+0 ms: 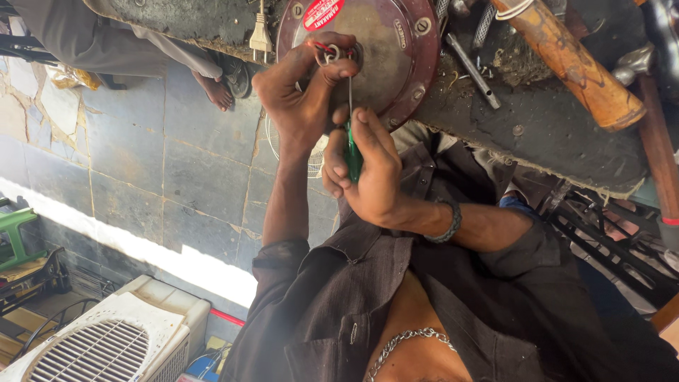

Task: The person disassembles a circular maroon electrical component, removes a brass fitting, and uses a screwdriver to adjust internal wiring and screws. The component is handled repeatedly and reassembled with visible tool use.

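Clearly, the head camera looked down at a worn, dirty bench point(537, 120) that ran along the top of the view. On it, near the near edge, lay a round metal plate point(385, 53) with a dark red rim and a few screws around it. One hand point(300, 92) was over the middle of this plate; its fingers were closed together on a small metal ring with red wires point(331, 53), pressing it to the plate. The other hand point(368, 170) was just off the near edge of the bench, closed firmly around the green handle of a screwdriver point(351, 152). The thin shaft of the screwdriver went up from this hand to the ring, and its tip met the plate beside the first hand's fingers. Because the picture seemed turned around, I could not tell which hand was the left and which the right.

A braided band point(448, 223) was around the wrist of the hand with the screwdriver. Further along the bench, a hammer with a wooden handle point(573, 60) lay across the surface, and a metal rod point(472, 71) lay between it and the plate. A white plug point(260, 32) rested just beside the plate on its other side. Beyond the bench, another person's foot point(212, 90) stood on the tiled floor, and a white air cooler point(106, 339) was below.
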